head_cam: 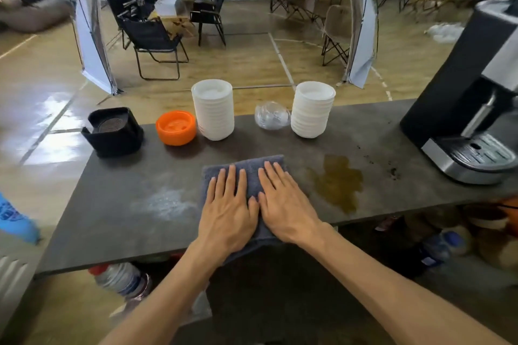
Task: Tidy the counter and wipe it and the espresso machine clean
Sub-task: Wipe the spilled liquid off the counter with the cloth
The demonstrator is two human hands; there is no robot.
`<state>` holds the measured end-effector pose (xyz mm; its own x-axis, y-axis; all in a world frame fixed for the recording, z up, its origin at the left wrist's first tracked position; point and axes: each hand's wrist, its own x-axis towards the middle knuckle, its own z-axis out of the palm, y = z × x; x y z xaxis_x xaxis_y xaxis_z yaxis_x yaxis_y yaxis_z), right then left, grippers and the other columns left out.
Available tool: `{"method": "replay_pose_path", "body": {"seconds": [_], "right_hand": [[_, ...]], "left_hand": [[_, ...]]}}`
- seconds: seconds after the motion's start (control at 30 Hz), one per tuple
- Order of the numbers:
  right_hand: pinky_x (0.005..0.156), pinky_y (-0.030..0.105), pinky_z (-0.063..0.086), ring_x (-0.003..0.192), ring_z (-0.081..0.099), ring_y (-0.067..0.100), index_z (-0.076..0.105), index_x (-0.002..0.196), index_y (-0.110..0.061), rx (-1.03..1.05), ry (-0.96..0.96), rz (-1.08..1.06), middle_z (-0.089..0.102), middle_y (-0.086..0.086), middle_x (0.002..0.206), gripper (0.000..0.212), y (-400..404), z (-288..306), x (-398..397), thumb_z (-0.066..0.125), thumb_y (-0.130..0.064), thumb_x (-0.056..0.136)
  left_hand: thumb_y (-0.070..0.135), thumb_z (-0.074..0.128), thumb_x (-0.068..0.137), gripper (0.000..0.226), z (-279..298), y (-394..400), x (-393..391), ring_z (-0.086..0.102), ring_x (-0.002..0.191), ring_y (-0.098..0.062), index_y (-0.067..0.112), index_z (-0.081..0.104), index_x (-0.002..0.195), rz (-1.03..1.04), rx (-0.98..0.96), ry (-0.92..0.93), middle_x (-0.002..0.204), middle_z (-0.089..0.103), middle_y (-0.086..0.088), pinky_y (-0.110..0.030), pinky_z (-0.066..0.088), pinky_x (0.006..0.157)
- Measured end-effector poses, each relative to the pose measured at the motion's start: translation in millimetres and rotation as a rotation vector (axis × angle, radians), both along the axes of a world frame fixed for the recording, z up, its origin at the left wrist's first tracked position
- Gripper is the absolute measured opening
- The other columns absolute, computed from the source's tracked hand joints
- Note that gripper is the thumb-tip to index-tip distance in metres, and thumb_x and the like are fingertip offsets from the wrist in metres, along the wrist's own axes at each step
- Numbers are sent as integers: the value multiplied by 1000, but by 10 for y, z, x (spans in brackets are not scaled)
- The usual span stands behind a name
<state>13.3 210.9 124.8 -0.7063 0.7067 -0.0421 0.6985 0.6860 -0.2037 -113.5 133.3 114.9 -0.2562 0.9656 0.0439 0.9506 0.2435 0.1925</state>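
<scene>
A single wide-angle head-worn view looks forward and steeply down from close above the left hand (228,211) and right hand (284,209), both arms reaching away from the lens; the counter (117,204) spreads beyond them, with the room behind.

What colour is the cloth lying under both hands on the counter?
The cloth is grey-blue, a plain dark slate shade, seen best in the head view.

A glossy wooden sports floor (252,59) with painted white lines stretches back. Black folding camp chairs (157,45) and beige ones (333,28) stand between white canopy legs (92,45).
</scene>
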Motion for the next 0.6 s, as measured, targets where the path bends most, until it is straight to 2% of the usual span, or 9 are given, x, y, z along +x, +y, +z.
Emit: {"method": "replay_pose_path", "body": {"seconds": [0.17,0.6], "right_hand": [[124,35,-4,152,-8,19,2,157,-9,-33,-1,29,-5,9,166,59,39,25,37,17,-34,106],[121,32,-7,152,-8,18,2,156,-7,-13,-34,76,-4,9,166,58,217,126,475,17,-31,106]], "left_hand": [[55,-5,87,77,-16,42,-2,-10,151,-18,22,-3,156,-12,0,3,165,-8,-5,-38,-8,122],[53,-2,90,72,-1,226,418,-16,148,-14,22,-7,155,-47,14,-3,163,-11,-3,-36,-10,121]]}}
